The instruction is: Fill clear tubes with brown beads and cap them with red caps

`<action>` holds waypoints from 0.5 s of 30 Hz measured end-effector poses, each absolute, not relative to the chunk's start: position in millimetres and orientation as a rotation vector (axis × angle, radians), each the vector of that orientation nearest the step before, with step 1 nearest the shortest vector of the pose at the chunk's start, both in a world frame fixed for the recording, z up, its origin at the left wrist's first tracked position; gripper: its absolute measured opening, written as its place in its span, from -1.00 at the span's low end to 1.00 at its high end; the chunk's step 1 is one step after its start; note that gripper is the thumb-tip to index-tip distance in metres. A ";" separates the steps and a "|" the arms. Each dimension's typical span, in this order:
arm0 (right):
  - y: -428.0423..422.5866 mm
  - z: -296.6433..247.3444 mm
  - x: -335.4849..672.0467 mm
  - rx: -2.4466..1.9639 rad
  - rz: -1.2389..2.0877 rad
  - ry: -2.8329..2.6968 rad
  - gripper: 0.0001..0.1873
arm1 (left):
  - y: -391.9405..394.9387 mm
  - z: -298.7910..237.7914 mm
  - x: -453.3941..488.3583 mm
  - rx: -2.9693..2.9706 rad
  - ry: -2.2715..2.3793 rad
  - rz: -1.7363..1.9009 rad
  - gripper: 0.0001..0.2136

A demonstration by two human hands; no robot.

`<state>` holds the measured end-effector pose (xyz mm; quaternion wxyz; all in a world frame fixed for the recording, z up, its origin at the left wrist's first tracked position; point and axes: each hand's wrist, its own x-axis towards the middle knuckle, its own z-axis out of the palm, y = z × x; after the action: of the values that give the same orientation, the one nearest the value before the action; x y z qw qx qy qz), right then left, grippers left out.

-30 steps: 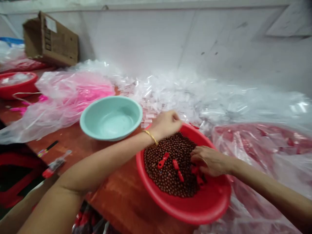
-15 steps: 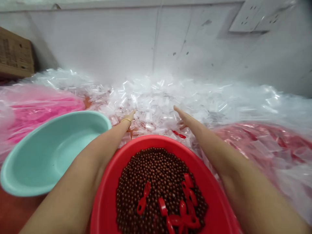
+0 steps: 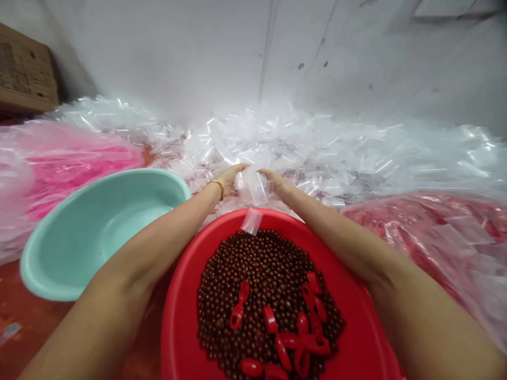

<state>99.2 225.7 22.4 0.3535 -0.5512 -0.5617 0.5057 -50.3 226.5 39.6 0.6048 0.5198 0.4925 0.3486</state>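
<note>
A red basin sits right in front of me, full of small brown beads with several red plastic clips on top. Both arms reach over it to a heap of small clear plastic bags behind. My left hand and my right hand cup toward each other around a bunch of those bags. One clear bag hangs over the basin's far rim.
An empty mint-green basin stands to the left on the reddish table. Behind it lies a clear bag of pink parts, and a cardboard box at far left. A bag of red parts lies at the right. A white wall runs behind.
My hands, spread apart over the bag heap half a second ago, have drawn together around a bunch of bags. One second ago the right hand lay on the beads. The view shifted right and closer.
</note>
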 end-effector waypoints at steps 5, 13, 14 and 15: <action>194.2 47.2 101.0 -1.281 1.205 -1.371 -0.71 | 165.6 62.2 -69.2 1.567 1.178 0.907 -0.66; 106.7 45.3 103.8 -1.410 0.155 -2.190 -0.52 | 57.7 58.0 -90.6 2.620 1.484 0.598 -0.64; 96.8 42.0 102.2 -1.432 0.046 -2.284 -0.50 | 48.5 56.7 -92.6 2.689 1.512 0.517 -0.67; 87.9 38.9 100.2 -1.443 -0.039 -2.370 -0.47 | 40.7 55.1 -94.5 2.737 1.535 0.431 -0.69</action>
<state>100.2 87.9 38.9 0.1823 -0.5111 -0.8398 -0.0140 -94.5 40.7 55.1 -0.0130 0.8641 0.4845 0.1360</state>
